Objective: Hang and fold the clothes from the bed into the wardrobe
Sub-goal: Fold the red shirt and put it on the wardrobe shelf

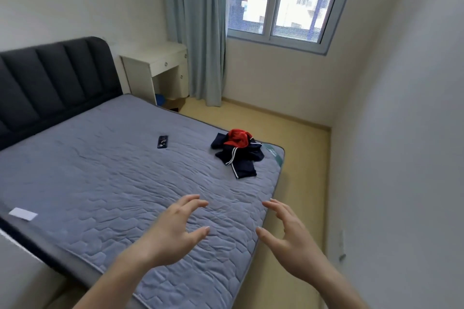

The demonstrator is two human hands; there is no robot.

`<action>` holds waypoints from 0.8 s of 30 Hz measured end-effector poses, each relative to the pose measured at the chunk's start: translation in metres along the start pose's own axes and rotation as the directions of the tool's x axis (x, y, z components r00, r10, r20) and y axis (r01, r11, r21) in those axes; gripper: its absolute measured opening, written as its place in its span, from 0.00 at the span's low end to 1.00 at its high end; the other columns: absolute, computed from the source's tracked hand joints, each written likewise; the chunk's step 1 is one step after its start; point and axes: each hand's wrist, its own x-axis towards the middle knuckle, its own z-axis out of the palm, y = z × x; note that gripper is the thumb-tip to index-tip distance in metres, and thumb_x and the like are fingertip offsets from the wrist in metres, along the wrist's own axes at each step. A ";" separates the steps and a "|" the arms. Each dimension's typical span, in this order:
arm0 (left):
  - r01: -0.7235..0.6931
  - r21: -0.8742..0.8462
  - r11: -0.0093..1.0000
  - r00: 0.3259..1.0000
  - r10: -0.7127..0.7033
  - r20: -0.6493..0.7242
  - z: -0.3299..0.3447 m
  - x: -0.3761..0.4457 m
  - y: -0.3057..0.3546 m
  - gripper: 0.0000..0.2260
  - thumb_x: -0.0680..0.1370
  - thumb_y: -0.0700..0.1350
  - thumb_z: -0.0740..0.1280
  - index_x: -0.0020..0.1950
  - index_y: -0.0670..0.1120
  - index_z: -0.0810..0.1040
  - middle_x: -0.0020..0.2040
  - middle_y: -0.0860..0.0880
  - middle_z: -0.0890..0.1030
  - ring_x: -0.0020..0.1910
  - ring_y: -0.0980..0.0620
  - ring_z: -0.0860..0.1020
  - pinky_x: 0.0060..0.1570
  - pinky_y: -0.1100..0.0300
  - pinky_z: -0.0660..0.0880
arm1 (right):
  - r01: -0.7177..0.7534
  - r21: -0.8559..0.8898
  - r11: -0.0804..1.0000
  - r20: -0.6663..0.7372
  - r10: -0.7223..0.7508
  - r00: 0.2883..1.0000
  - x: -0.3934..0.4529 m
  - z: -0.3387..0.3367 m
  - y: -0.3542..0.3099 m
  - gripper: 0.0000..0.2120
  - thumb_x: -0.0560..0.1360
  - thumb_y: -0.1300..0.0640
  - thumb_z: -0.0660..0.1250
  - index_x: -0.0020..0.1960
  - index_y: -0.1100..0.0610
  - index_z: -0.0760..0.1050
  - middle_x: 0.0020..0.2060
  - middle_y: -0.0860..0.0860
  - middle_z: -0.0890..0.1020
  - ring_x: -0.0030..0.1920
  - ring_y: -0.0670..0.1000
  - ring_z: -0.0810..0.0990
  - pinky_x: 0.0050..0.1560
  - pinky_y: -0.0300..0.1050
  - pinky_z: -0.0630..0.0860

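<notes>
Both my hands are out in front over the near corner of the bed (113, 183), empty. Left hand (173, 236): fingers spread and loosely bent, holding nothing. Right hand (288, 238): the same, fingers apart, holding nothing. The 2 hands face each other with a gap between them, above the mattress rather than on it, as far as I can tell.

Clothes pile (238, 155): crumpled heap near the far right corner of the bed, well beyond my fingertips. Dark navy garment with white stripes, something red bunched on top. I cannot tell how many pieces it is.

Also on the bed: a dark phone (162, 142) left of the pile, well apart from it, and a white paper slip (23, 214) at the left edge. The wardrobe is not in view.

Step in hand, my judgement: reach for the pile. To do it well:
- lean or step along the right side, since the heap is out of reach from here;
- take the red piece off first with 1 hand so the layers separate;
- lift the navy garment by collar or waistband and shake it out, so it is ready to hang or fold;
- leave the phone alone.
</notes>
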 end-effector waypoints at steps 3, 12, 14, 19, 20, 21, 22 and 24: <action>0.036 -0.019 0.999 0.999 -0.036 -0.023 0.007 0.034 0.014 0.26 0.79 0.61 0.69 0.75 0.60 0.69 0.78 0.64 0.61 0.76 0.60 0.64 0.72 0.62 0.63 | 0.016 -0.005 1.000 0.022 -0.016 1.000 0.044 -0.033 0.018 0.26 0.77 0.40 0.70 0.73 0.34 0.65 0.69 0.27 0.63 0.68 0.32 0.65 0.69 0.37 0.64; 0.151 -0.064 0.986 0.977 -0.159 -0.141 0.002 0.151 -0.004 0.25 0.78 0.60 0.71 0.73 0.60 0.71 0.78 0.62 0.62 0.75 0.59 0.65 0.70 0.64 0.63 | 0.092 -0.026 0.995 0.144 -0.087 0.986 0.189 -0.069 0.050 0.25 0.78 0.41 0.69 0.72 0.33 0.64 0.65 0.22 0.61 0.68 0.35 0.65 0.67 0.37 0.64; 0.174 -0.071 0.982 0.971 -0.183 -0.153 0.000 0.185 -0.014 0.24 0.78 0.59 0.71 0.73 0.60 0.71 0.78 0.61 0.62 0.76 0.58 0.65 0.71 0.62 0.64 | 0.098 -0.040 0.994 0.155 -0.091 0.984 0.223 -0.077 0.056 0.25 0.78 0.41 0.69 0.72 0.33 0.64 0.68 0.26 0.63 0.69 0.36 0.65 0.68 0.38 0.65; 0.205 -0.102 0.973 0.964 -0.219 -0.153 0.002 0.262 -0.033 0.24 0.77 0.61 0.71 0.72 0.60 0.72 0.78 0.61 0.62 0.75 0.58 0.66 0.71 0.62 0.64 | 0.072 -0.066 0.995 0.179 -0.060 0.982 0.306 -0.094 0.072 0.25 0.78 0.43 0.70 0.73 0.36 0.66 0.71 0.32 0.65 0.71 0.39 0.66 0.72 0.43 0.67; 0.209 -0.101 0.973 0.963 -0.223 -0.152 0.002 0.278 -0.038 0.25 0.77 0.60 0.71 0.72 0.60 0.72 0.78 0.60 0.63 0.75 0.58 0.66 0.71 0.62 0.64 | 0.064 -0.067 0.996 0.181 -0.050 0.982 0.324 -0.096 0.077 0.25 0.78 0.44 0.70 0.73 0.36 0.67 0.71 0.32 0.66 0.71 0.39 0.67 0.72 0.43 0.67; 0.219 -0.100 0.971 0.961 -0.232 -0.149 0.001 0.293 -0.042 0.25 0.77 0.60 0.71 0.72 0.59 0.72 0.78 0.60 0.63 0.76 0.57 0.66 0.72 0.61 0.64 | 0.047 -0.062 0.997 0.186 -0.035 0.982 0.340 -0.097 0.081 0.25 0.78 0.44 0.70 0.72 0.36 0.67 0.71 0.33 0.66 0.71 0.39 0.67 0.71 0.43 0.67; 0.230 -0.103 0.968 0.959 -0.243 -0.147 0.000 0.308 -0.047 0.24 0.77 0.60 0.71 0.72 0.59 0.72 0.78 0.59 0.63 0.76 0.57 0.66 0.73 0.61 0.63 | 0.029 -0.051 0.998 0.195 -0.019 0.981 0.356 -0.097 0.085 0.24 0.79 0.44 0.70 0.72 0.36 0.66 0.71 0.33 0.66 0.71 0.39 0.67 0.71 0.43 0.67; 0.240 -0.111 0.964 0.954 -0.256 -0.157 -0.004 0.338 -0.056 0.24 0.77 0.60 0.70 0.72 0.59 0.72 0.78 0.59 0.63 0.76 0.57 0.66 0.73 0.60 0.63 | 0.021 -0.046 0.999 0.222 -0.010 0.975 0.387 -0.095 0.094 0.23 0.78 0.44 0.70 0.71 0.35 0.66 0.70 0.33 0.66 0.71 0.40 0.67 0.70 0.42 0.67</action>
